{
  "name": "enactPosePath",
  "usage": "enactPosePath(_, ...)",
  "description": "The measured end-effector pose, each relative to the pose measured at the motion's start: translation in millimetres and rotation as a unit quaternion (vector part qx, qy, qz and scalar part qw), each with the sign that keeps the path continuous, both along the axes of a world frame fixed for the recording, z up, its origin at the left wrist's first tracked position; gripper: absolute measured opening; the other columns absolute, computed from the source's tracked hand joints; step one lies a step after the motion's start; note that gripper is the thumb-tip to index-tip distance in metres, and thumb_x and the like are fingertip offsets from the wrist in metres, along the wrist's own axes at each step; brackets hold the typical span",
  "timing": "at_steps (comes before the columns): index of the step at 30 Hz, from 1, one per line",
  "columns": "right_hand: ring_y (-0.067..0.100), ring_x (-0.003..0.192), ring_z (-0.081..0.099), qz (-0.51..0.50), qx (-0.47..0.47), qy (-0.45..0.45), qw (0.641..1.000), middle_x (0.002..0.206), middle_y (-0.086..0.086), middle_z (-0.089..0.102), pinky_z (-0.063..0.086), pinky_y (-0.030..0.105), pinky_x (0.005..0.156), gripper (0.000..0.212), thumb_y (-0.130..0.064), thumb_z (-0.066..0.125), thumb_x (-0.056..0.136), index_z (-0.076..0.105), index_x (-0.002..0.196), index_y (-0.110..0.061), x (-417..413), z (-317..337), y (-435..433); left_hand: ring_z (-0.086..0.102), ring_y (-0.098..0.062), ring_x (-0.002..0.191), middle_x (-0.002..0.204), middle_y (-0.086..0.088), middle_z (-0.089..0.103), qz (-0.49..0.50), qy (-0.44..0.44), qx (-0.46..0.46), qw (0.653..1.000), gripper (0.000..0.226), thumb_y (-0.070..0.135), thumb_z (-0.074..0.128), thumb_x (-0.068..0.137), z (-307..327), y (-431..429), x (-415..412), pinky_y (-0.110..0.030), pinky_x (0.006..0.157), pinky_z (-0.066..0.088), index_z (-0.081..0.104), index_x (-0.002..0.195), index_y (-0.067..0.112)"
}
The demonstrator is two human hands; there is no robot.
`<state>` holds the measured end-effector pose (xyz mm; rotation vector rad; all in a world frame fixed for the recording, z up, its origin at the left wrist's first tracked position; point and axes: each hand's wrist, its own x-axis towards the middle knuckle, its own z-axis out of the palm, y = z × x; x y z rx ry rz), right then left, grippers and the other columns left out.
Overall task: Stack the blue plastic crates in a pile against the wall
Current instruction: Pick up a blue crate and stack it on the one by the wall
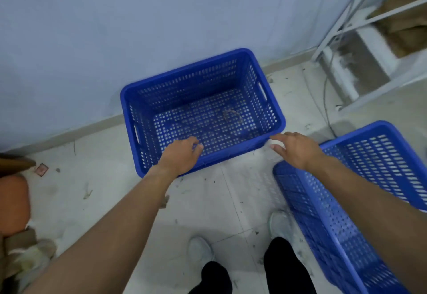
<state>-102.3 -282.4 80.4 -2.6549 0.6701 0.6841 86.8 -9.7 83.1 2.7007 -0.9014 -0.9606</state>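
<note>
A blue perforated plastic crate point(240, 55) sits upright on the floor against the pale wall, with only a few scraps inside. My left hand point(181, 155) hovers over its near rim, fingers loosely curled and holding nothing. My right hand point(294, 148) floats just off the crate's near right corner, fingers spread. A second blue crate point(323, 224) stands on the floor at the right, under my right forearm.
A white metal shelf rack point(369, 18) with brown sacks stands at the back right, and a cable point(324, 99) trails down beside it. An orange object point(12, 205) and crumpled material lie at the left edge. My feet in white shoes point(199, 251) stand on the dirty tiled floor.
</note>
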Motion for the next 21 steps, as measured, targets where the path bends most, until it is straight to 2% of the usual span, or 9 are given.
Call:
enactPosePath(3, 0.031, 0.119, 0.056, -0.052, -0.004, -0.020, 0.998, 0.132, 0.010, 0.061, 0.043, 0.038, 0.098, 0.043, -0.044, 0.041, 0.102, 0.050, 0.140, -0.027, -41.9, 49.5, 12.3, 0.063, -0.029, 0.105, 0.120, -0.010, 0.069, -0.030, 0.007, -0.032, 0.999, 0.040, 0.040, 0.040, 0.103, 54.0, -13.1, -15.8, -0.038, 0.086, 0.049, 0.058, 0.128, 0.014)
enactPosePath(7, 0.027, 0.131, 0.049, -0.160, 0.035, -0.029, 0.986, 0.144, 0.009, 0.053, 0.036, 0.033, 0.107, 0.043, -0.041, 0.042, 0.102, 0.051, 0.142, -0.025, -106.3, 109.6, 26.9, 0.063, -0.027, 0.091, 0.109, -0.011, 0.071, -0.087, 0.007, -0.039, 0.995, 0.034, 0.033, 0.041, 0.104, 128.1, -39.8, -50.0, -0.034, 0.079, 0.048, 0.061, 0.116, 0.010)
enactPosePath(12, 0.028, 0.131, 0.051, -0.256, 0.044, -0.042, 0.965, 0.146, 0.011, 0.051, 0.035, 0.035, 0.109, 0.046, -0.036, 0.043, 0.102, 0.046, 0.144, -0.018, -194.9, 181.2, 30.3, 0.063, -0.033, 0.100, 0.111, -0.015, 0.070, -0.148, -0.004, -0.060, 0.987, 0.033, 0.028, 0.040, 0.103, 205.1, -93.5, -118.1, -0.041, 0.089, 0.050, 0.062, 0.113, 0.006)
enactPosePath(15, 0.029, 0.133, 0.049, -0.311, 0.054, -0.045, 0.948, 0.150, 0.012, 0.046, 0.035, 0.038, 0.112, 0.052, -0.037, 0.043, 0.102, 0.039, 0.149, -0.014, -258.0, 203.0, 27.0, 0.062, -0.038, 0.098, 0.108, -0.016, 0.069, -0.205, -0.009, -0.063, 0.977, 0.034, 0.026, 0.038, 0.102, 229.0, -123.6, -169.1, -0.045, 0.087, 0.050, 0.063, 0.107, 0.004)
enactPosePath(17, 0.032, 0.132, 0.048, -0.338, 0.063, -0.041, 0.938, 0.150, 0.014, 0.045, 0.037, 0.042, 0.110, 0.053, -0.038, 0.042, 0.103, 0.036, 0.150, -0.013, -301.9, 209.0, 21.8, 0.062, -0.040, 0.095, 0.098, -0.018, 0.066, -0.239, -0.007, -0.056, 0.969, 0.032, 0.024, 0.038, 0.102, 238.8, -142.7, -205.6, -0.041, 0.075, 0.044, 0.058, 0.092, 0.002)
enactPosePath(18, 0.033, 0.131, 0.049, -0.346, 0.067, -0.038, 0.935, 0.150, 0.014, 0.044, 0.039, 0.044, 0.108, 0.054, -0.038, 0.040, 0.103, 0.034, 0.151, -0.013, -324.3, 209.8, 19.1, 0.061, -0.040, 0.094, 0.094, -0.017, 0.065, -0.253, -0.007, -0.049, 0.966, 0.029, 0.023, 0.038, 0.101, 242.6, -151.6, -224.7, -0.038, 0.072, 0.039, 0.052, 0.084, 0.006)
enactPosePath(19, 0.033, 0.130, 0.050, -0.351, 0.070, -0.032, 0.933, 0.151, 0.013, 0.043, 0.040, 0.046, 0.106, 0.054, -0.039, 0.039, 0.104, 0.033, 0.151, -0.014, -346.6, 209.5, 17.0, 0.062, -0.038, 0.095, 0.095, -0.017, 0.065, -0.266, -0.012, -0.041, 0.963, 0.026, 0.023, 0.037, 0.101, 244.9, -159.6, -243.5, -0.037, 0.071, 0.037, 0.049, 0.082, 0.010)
enactPosePath(21, 0.033, 0.126, 0.052, -0.362, 0.081, -0.022, 0.929, 0.150, 0.011, 0.044, 0.043, 0.050, 0.102, 0.053, -0.039, 0.038, 0.105, 0.031, 0.152, -0.017, -390.1, 208.6, 13.3, 0.063, -0.036, 0.095, 0.099, -0.015, 0.068, -0.263, -0.012, -0.027, 0.964, 0.023, 0.026, 0.039, 0.099, 250.0, -170.0, -279.6, -0.038, 0.076, 0.043, 0.052, 0.085, 0.012)
